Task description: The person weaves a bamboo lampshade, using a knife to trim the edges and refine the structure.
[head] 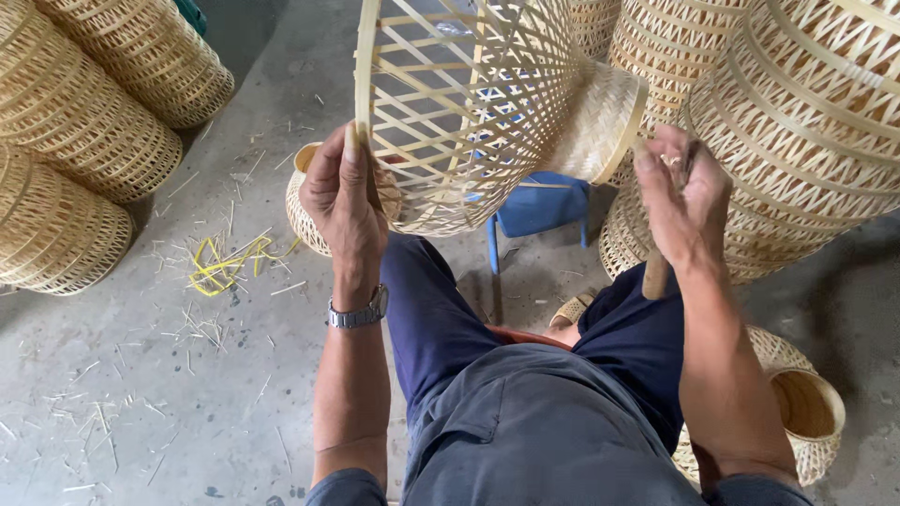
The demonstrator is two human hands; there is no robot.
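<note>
The left hand (345,201) pinches the pale rim of a large open-weave bamboo basket (469,103), thumb along the hoop, holding it up over the person's knees at about twelve o'clock from the lap. The right hand (682,192) is clenched around a brown wooden tool handle (656,274) that pokes out below the fist; its working end is hidden. The basket looks light and springy, its thin lattice strips likely to bend or crack if squeezed, so the stiffer rim hoop seems the sound place to grip. A small blue stool (542,208) stands on the grey concrete floor (141,394) behind the basket. Stacked woven baskets (84,131) lie at ten o'clock, more at two o'clock, and yellow strapping scraps (223,264) at nine o'clock.
</note>
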